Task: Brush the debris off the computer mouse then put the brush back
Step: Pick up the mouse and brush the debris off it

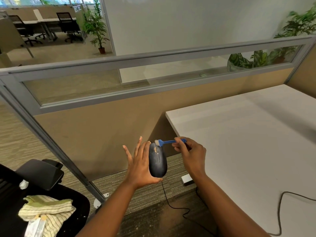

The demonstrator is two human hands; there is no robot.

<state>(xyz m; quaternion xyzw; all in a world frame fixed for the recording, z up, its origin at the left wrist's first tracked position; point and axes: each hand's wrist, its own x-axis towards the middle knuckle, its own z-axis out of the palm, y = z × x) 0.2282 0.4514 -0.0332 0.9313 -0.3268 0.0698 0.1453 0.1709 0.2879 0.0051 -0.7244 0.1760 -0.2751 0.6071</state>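
A black wired computer mouse (158,162) is held up in the air to the left of the desk, over the carpet. Pale crumbs of debris cling near its front end and scroll wheel. My left hand (139,165) cradles it from the left and from below, thumb curled under its rear, fingers stretched up along its side. My right hand (189,153) pinches the handle of a small blue brush (168,142). The brush's white bristles touch the mouse's front tip. The mouse's cable hangs down and runs onto the desk.
A white desk (248,142) fills the right side, with the black cable (280,207) looping on it. A tan cubicle partition (102,125) stands behind. At lower left a black chair (56,199) carries a striped green cloth (46,212).
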